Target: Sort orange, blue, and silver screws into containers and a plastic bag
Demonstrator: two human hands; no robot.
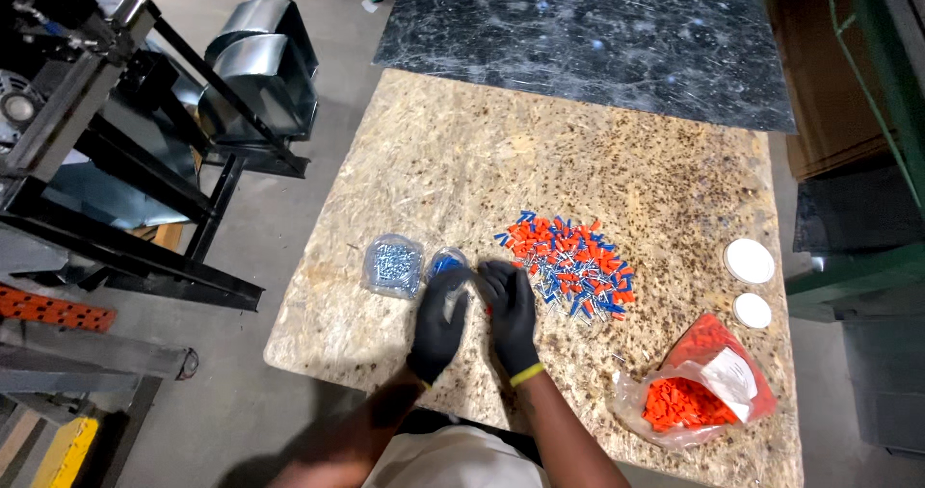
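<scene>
Wood makes up the big board table (462,160) that fills the middle of the frame. A dark sheet (588,35) with pale streaks lies over its top end. A black metal frame (106,160) stands at the upper left, with shiny bent metal pieces (260,54) behind it.

Near the middle of the table sits a pile of little orange and blue pieces with thin metal ends (570,262). At the lower right lies a clear bag of orange pieces (699,387), open at its top. Two round white lids (750,276) rest just above it, near the right edge.

Left of the pile is a clear bag of small silver bits (393,264). Right beside it, a small clear bag with blue pieces (447,262) sits under the fingertips.

Both hands wear black gloves. The left hand (438,319) has its fingers curled onto the blue bag, pinching it. The right hand (509,310) is bent at the pile's left edge, close to the bag mouth; I cannot tell if it holds a piece.

To do this well, I think the bag mouth should stay wide open, and only blue pieces should be picked, one small pinch each time, so no orange ones slip in.
</scene>
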